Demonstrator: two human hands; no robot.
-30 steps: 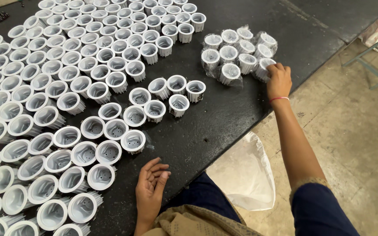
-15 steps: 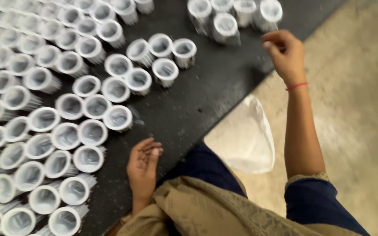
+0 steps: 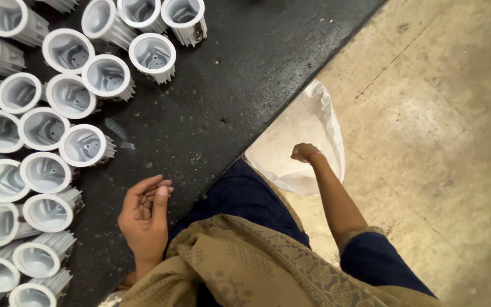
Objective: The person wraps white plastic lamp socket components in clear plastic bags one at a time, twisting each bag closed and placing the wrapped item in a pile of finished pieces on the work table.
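Observation:
My left hand (image 3: 143, 219) rests palm up on the near edge of the black table (image 3: 245, 74), fingers loosely curled and holding nothing. The nearest white finned cup-shaped housing (image 3: 84, 145) stands a short way to its upper left. My right hand (image 3: 304, 152) hangs off the table, over the mouth of a white plastic bag (image 3: 308, 122) on the floor. Its fingers are curled into a fist, and what is inside them is hidden.
Several white housings stand open side up in rows across the left of the table, with a small group (image 3: 152, 55) at the top. A beige concrete floor (image 3: 427, 113) lies to the right. My dark trousers and tan patterned cloth fill the bottom.
My right hand has left the housings at the table's far right and dropped down to the plastic bag. The view has tilted downwards. My left hand has stayed on the table edge.

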